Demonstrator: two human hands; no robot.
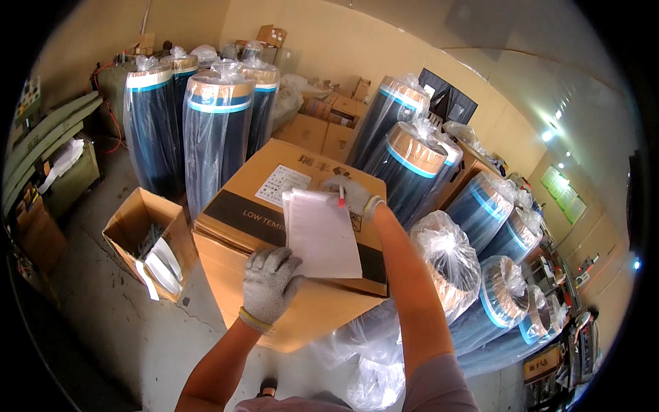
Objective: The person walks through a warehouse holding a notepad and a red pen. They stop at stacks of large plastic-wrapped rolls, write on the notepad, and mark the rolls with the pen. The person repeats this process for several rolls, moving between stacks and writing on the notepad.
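Observation:
A tall brown cardboard box (230, 275) with a dark printed band stands before me. White paper sheets (321, 237), in a loose stack, lie on its top, beside a white printed label (283, 184). My right hand (355, 195), in a grey knitted glove, is at the far right corner of the sheets. It is closed on a slim pen (341, 198), whose red end shows above the paper. My left hand (270, 285), gloved alike, rests at the box's near top edge with fingers slightly bent and apart. Its thumb side is close to the sheets' lower left corner.
A smaller open carton (147, 237) with white strips stands left on the floor. Tall dark rolls in clear plastic (218, 137) stand behind it; more wrapped rolls (412, 165) crowd the right. Stacked cartons (305, 132) fill the back. A green machine (75, 172) is far left.

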